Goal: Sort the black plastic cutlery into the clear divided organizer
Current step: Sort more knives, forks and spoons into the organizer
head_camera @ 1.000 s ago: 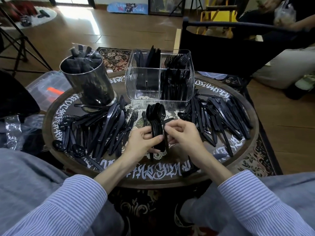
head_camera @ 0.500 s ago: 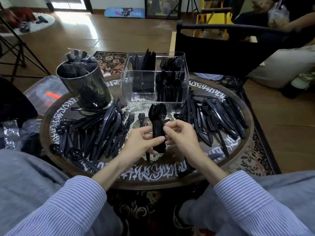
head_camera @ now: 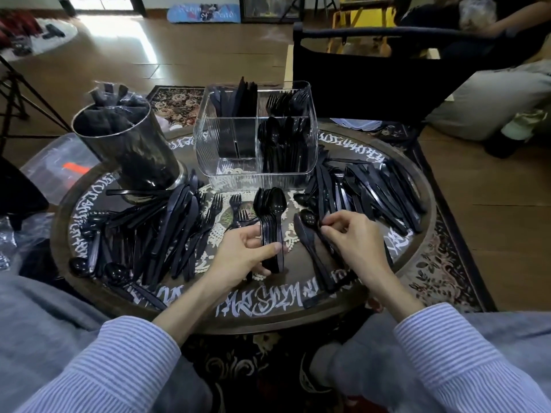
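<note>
The left hand (head_camera: 243, 251) has its grip clamped round the handles of a stack of black spoons (head_camera: 270, 222), bowls standing up above the fingers. The right hand (head_camera: 351, 242), just right of it, pinches a single spoon (head_camera: 308, 217) lying on the counter (head_camera: 286, 305). Beyond the stack stands the clear organizer (head_camera: 256, 168); loose cutlery lies at left (head_camera: 167, 234) and right (head_camera: 378, 192).

table rim (head_camera: 256, 305) — white ornate script, not legible | board on floor (head_camera: 203, 12) — lettering blurred, unreadable
</note>
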